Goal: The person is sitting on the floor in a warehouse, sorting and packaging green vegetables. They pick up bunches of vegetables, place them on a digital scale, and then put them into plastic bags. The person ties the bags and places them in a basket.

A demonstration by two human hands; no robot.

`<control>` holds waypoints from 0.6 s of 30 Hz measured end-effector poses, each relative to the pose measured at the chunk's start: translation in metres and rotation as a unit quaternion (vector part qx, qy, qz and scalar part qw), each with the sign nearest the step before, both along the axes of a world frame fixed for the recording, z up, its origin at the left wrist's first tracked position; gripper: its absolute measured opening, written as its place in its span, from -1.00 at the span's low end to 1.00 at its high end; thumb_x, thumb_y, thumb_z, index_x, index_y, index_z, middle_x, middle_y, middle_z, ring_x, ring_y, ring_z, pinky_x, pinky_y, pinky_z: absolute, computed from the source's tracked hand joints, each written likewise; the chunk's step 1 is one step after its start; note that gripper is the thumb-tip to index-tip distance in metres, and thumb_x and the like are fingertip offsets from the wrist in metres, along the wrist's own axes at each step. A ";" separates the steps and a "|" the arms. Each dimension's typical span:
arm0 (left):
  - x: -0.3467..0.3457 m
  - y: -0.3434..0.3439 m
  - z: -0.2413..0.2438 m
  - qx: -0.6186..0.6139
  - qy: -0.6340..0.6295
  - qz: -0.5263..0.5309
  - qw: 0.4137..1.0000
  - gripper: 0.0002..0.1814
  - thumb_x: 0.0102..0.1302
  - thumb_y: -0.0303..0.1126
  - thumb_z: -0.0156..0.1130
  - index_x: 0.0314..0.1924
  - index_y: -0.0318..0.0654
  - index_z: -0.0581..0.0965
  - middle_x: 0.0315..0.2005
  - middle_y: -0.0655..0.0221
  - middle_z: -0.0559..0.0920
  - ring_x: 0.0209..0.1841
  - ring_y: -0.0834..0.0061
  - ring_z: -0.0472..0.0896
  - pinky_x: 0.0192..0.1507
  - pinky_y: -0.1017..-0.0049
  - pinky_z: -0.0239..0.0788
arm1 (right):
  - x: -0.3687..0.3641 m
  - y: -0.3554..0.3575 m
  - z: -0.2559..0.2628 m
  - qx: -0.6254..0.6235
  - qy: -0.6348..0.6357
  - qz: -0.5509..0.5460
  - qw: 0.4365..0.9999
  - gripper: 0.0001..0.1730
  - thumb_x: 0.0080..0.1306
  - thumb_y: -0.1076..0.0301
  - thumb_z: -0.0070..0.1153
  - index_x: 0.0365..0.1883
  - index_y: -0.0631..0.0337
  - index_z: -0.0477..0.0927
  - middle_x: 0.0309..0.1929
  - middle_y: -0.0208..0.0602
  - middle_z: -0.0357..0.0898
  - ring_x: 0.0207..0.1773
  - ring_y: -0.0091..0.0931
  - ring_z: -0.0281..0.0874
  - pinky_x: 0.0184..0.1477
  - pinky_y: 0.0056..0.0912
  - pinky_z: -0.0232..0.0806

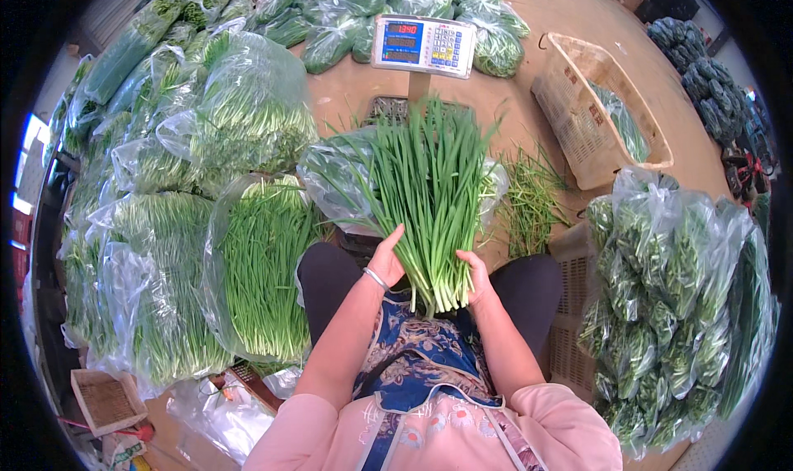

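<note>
Between both hands stands a large bunch of garlic chives (430,186), pale cut ends towards me and green leaves fanning away. My left hand (389,261) clasps its left side near the base, a silver bracelet on the wrist. Against the right side of the base rests my right hand (476,279). Behind and partly beneath the bunch lies a clear plastic bag (337,173). Beyond it rises the display of a digital scale (424,44), lit with red digits. An open plastic bag of loose chives (269,279) lies beside my left knee.
Bagged greens (248,99) are piled at the left. Bagged leafy vegetables (669,310) stand on a plastic crate (571,322) at the right. A beige crate (576,124) sits at the upper right, and loose trimmings (531,204) lie on the floor before my right knee.
</note>
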State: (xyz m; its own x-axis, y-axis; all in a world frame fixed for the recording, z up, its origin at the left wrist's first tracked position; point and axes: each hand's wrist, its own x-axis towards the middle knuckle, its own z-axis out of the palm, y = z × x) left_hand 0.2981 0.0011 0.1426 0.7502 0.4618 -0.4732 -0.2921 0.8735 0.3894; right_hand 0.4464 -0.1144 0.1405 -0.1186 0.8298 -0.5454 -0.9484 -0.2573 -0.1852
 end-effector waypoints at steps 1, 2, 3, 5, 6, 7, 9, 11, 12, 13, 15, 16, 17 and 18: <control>0.002 -0.003 0.005 0.036 0.035 -0.028 0.998 -0.52 0.23 -0.09 -0.07 0.04 -0.25 0.30 -0.04 0.26 0.43 0.01 0.34 0.40 0.04 0.26 0.20 | -0.003 0.001 0.004 0.005 0.011 -0.001 1.000 -0.52 0.11 0.23 -0.09 -0.06 0.37 0.34 -0.15 -0.05 0.46 -0.16 -0.25 0.48 -0.08 -0.17 0.34; 0.001 -0.005 -0.005 0.073 0.036 -0.054 0.995 -0.52 0.19 -0.10 0.02 0.05 -0.19 0.32 -0.04 0.33 0.44 0.02 0.40 0.39 0.02 0.29 0.22 | -0.004 0.001 0.001 0.006 -0.003 0.012 1.000 -0.51 0.14 0.20 -0.10 -0.03 0.37 0.33 -0.13 -0.06 0.46 -0.17 -0.26 0.48 -0.09 -0.17 0.35; 0.002 -0.007 -0.005 0.086 0.027 -0.049 0.995 -0.58 0.17 -0.25 0.09 0.03 -0.21 0.33 -0.06 0.32 0.45 -0.01 0.42 0.42 0.00 0.32 0.25 | -0.007 0.004 0.001 -0.006 -0.048 0.019 0.999 -0.54 0.15 0.22 -0.09 -0.05 0.35 0.34 -0.15 -0.10 0.47 -0.18 -0.31 0.49 -0.12 -0.21 0.36; 0.004 -0.008 -0.012 0.137 0.021 0.000 0.990 -0.61 0.14 -0.44 0.08 0.00 -0.26 0.34 -0.09 0.29 0.47 -0.05 0.40 0.45 -0.02 0.35 0.28 | -0.009 0.008 -0.001 -0.013 -0.150 0.052 0.987 -0.58 0.15 0.26 -0.05 -0.07 0.33 0.36 -0.18 -0.14 0.48 -0.20 -0.36 0.49 -0.14 -0.28 0.37; 0.004 -0.007 -0.010 0.121 0.005 0.014 0.993 -0.63 0.13 -0.50 0.04 -0.01 -0.29 0.34 -0.11 0.26 0.48 -0.07 0.38 0.46 -0.03 0.35 0.29 | -0.008 0.009 0.000 -0.032 -0.156 0.054 0.986 -0.62 0.13 0.33 -0.02 -0.09 0.33 0.36 -0.19 -0.18 0.48 -0.21 -0.40 0.49 -0.16 -0.34 0.38; 0.003 -0.005 -0.008 0.104 -0.011 0.029 0.994 -0.64 0.12 -0.55 -0.01 -0.02 -0.32 0.34 -0.12 0.23 0.48 -0.09 0.36 0.47 -0.03 0.35 0.30 | -0.006 0.010 0.000 -0.022 -0.171 0.037 0.984 -0.62 0.13 0.35 -0.02 -0.09 0.32 0.36 -0.19 -0.18 0.48 -0.20 -0.40 0.49 -0.16 -0.34 0.38; 0.004 -0.003 -0.005 0.087 -0.009 0.059 0.994 -0.63 0.13 -0.47 -0.03 -0.01 -0.36 0.33 -0.11 0.17 0.47 -0.08 0.29 0.46 0.00 0.30 0.29 | -0.004 0.010 0.006 -0.001 -0.205 0.003 0.979 -0.62 0.13 0.39 -0.01 -0.08 0.32 0.35 -0.18 -0.19 0.47 -0.20 -0.40 0.48 -0.16 -0.35 0.38; 0.003 -0.003 -0.003 -0.025 -0.038 0.042 0.998 -0.60 0.19 -0.29 -0.07 0.01 -0.32 0.31 -0.08 0.16 0.45 -0.06 0.27 0.44 0.01 0.27 0.27 | -0.008 0.010 0.014 0.002 -0.276 -0.011 0.961 -0.61 0.14 0.36 0.02 -0.07 0.30 0.34 -0.18 -0.25 0.46 -0.20 -0.46 0.46 -0.16 -0.40 0.35; 0.007 -0.008 0.002 -0.030 -0.063 0.042 0.997 -0.50 0.23 -0.07 -0.12 0.04 -0.28 0.29 -0.05 0.17 0.43 -0.03 0.26 0.42 0.02 0.25 0.25 | -0.012 0.012 0.019 0.003 -0.314 -0.010 0.949 -0.60 0.14 0.34 0.02 -0.06 0.30 0.34 -0.18 -0.26 0.46 -0.19 -0.48 0.45 -0.16 -0.42 0.34; 0.010 -0.016 0.009 -0.049 -0.067 0.008 0.997 -0.41 0.21 0.08 -0.15 0.06 -0.22 0.29 -0.03 0.21 0.42 -0.03 0.27 0.42 0.00 0.25 0.26 | -0.015 0.014 0.022 0.005 -0.351 -0.009 0.936 -0.59 0.15 0.31 0.03 -0.06 0.30 0.34 -0.18 -0.27 0.46 -0.19 -0.50 0.44 -0.16 -0.44 0.33; 0.013 -0.033 -0.009 -0.087 -0.111 -0.025 0.990 -0.38 0.18 0.15 -0.16 0.07 -0.17 0.29 -0.04 0.23 0.43 -0.05 0.28 0.43 -0.02 0.26 0.28 | -0.016 0.019 0.018 -0.011 -0.468 0.047 0.882 -0.54 0.16 0.20 0.04 -0.07 0.34 0.36 -0.16 -0.29 0.45 -0.15 -0.55 0.38 -0.12 -0.50 0.25; 0.013 -0.041 -0.010 -0.067 -0.084 -0.006 0.994 -0.39 0.19 0.15 -0.16 0.07 -0.14 0.29 -0.06 0.26 0.44 -0.06 0.30 0.44 -0.04 0.26 0.30 | -0.017 0.019 0.025 -0.017 -0.529 0.067 0.846 -0.53 0.18 0.14 -0.01 -0.08 0.34 0.36 -0.16 -0.23 0.46 -0.14 -0.48 0.40 -0.09 -0.45 0.24; 0.013 -0.047 -0.016 -0.056 -0.065 0.015 0.996 -0.43 0.20 0.09 -0.13 0.06 -0.15 0.30 -0.08 0.27 0.46 -0.08 0.32 0.46 -0.04 0.28 0.31 | -0.018 0.019 0.032 -0.023 -0.587 0.086 0.805 -0.51 0.20 0.08 -0.06 -0.09 0.35 0.36 -0.16 -0.17 0.46 -0.13 -0.41 0.41 -0.07 -0.41 0.23; 0.016 -0.050 -0.013 -0.061 -0.063 0.013 0.996 -0.46 0.21 0.05 -0.12 0.06 -0.15 0.30 -0.09 0.27 0.46 -0.08 0.32 0.46 -0.04 0.29 0.31 | -0.015 0.016 0.029 -0.033 -0.626 0.089 0.774 -0.49 0.21 0.06 -0.10 -0.08 0.35 0.35 -0.16 -0.11 0.45 -0.11 -0.34 0.40 -0.06 -0.36 0.22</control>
